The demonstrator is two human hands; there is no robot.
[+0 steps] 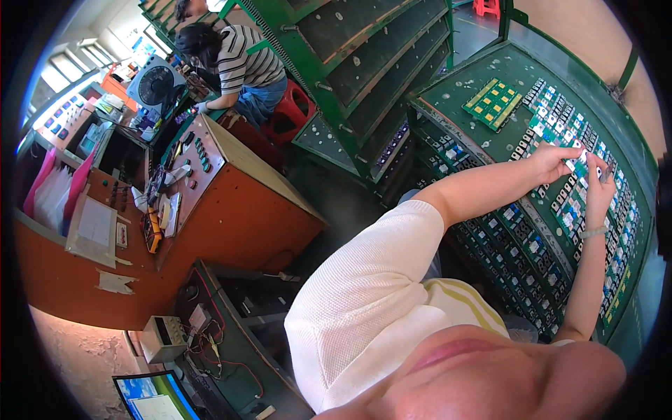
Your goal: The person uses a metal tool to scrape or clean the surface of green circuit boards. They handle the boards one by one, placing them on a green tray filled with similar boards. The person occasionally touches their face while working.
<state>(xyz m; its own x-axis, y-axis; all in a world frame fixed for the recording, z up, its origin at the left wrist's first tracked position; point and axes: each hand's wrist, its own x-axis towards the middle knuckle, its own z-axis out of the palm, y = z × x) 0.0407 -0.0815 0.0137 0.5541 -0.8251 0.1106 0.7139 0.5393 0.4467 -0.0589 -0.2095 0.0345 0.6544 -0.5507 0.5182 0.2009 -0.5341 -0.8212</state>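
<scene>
My left hand (555, 162) is closed, pinching a small white-and-blue circuit board (578, 166) between thumb and fingers. Close beside it, my right hand (600, 187), with a beaded bracelet at the wrist, has its fingers bent together at the board's other side. A thin grey tool (607, 171) sticks out from the right fingers; its exact kind is too small to make out. Beneath both hands, rows of small boards with white and blue parts (560, 115) cover a green tabletop (448, 99). A green panel with yellow patches (493, 105) lies farther back on it.
Below the tabletop edge are shelves of more small boards (514, 241). A green metal rack (336, 91) stands to its left. At the far left, a person in a striped shirt (241, 59) sits on a red stool (290, 115) by an orange bench (245, 196) and a fan (155, 85).
</scene>
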